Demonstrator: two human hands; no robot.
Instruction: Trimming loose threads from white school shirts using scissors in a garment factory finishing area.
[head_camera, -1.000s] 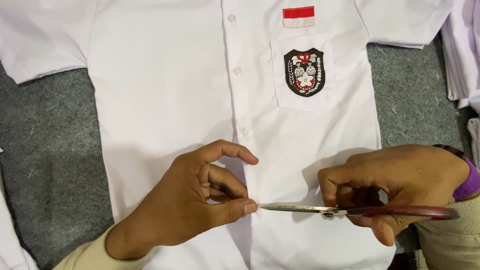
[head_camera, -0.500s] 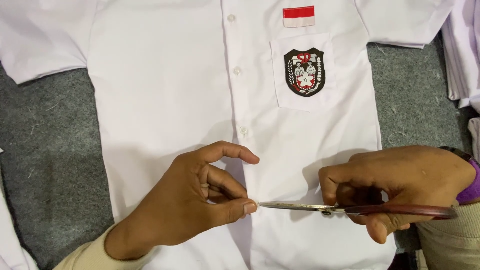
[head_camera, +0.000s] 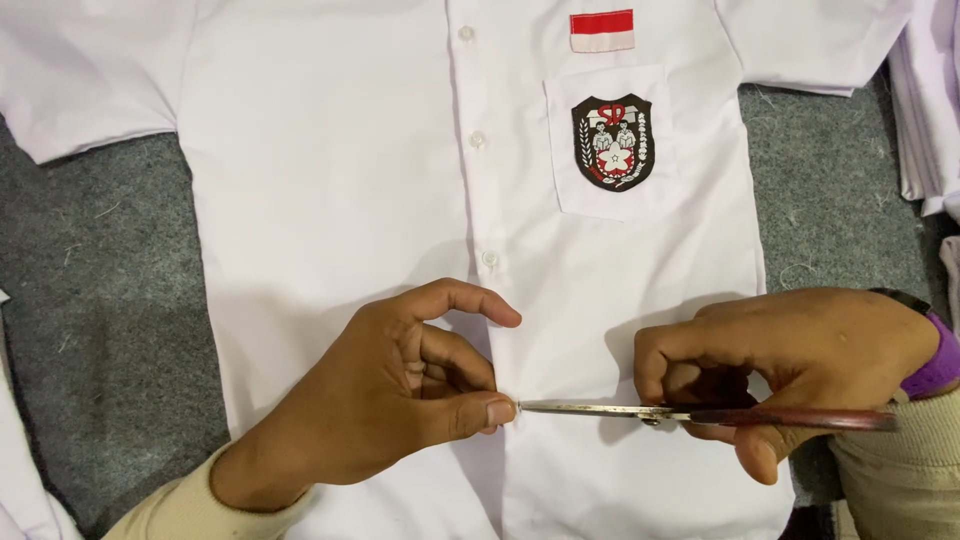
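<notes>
A white short-sleeved shirt (head_camera: 330, 180) lies flat and buttoned on grey felt, with a shield-shaped badge (head_camera: 612, 142) on its chest pocket and a red-and-white patch (head_camera: 602, 29) above it. My left hand (head_camera: 400, 395) rests on the shirt's button placket, thumb and fingers pinched at a spot low on it. My right hand (head_camera: 790, 365) grips scissors (head_camera: 700, 412) with dark red handles. Their closed blades lie flat and point left, the tip touching my left thumb at the placket.
Grey felt surface (head_camera: 100, 300) shows on both sides of the shirt. More white garments lie at the right edge (head_camera: 925, 110) and the lower left corner (head_camera: 20, 490). Loose thread bits dot the felt.
Almost nothing differs; both hands and the scissors keep their places, with only a slight shift of the right hand.
</notes>
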